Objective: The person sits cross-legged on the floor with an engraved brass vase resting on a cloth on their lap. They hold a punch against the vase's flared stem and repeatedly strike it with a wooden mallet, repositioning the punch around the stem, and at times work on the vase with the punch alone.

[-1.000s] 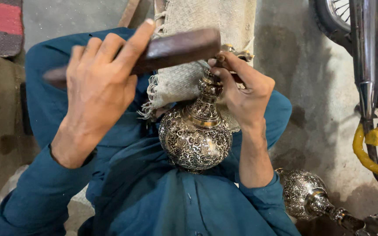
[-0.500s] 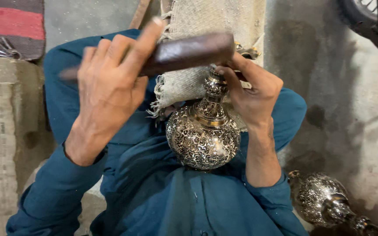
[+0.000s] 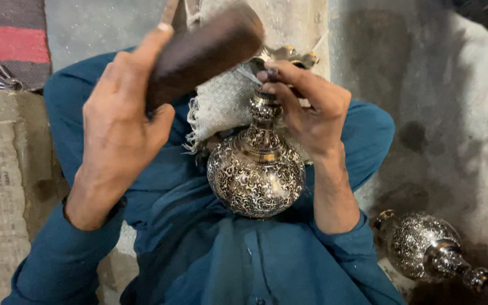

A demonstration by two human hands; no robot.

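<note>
While our left hand point(image 3: 122, 127) grips a dark wooden mallet point(image 3: 204, 52), fingers clenched round its handle and its head raised above the work, our right hand point(image 3: 306, 107) pinches the narrow neck of an engraved silver vase point(image 3: 256, 169). The vase rests in our lap against a woven cloth point(image 3: 224, 99). A second engraved vase point(image 3: 425, 245) lies on the floor at the near right.

Glossy engraved metal vase point(image 3: 256, 175), matt dark wooden mallet point(image 3: 204, 51), coarse woven cloth point(image 3: 221, 101), rough grey floor point(image 3: 441, 113)
</note>
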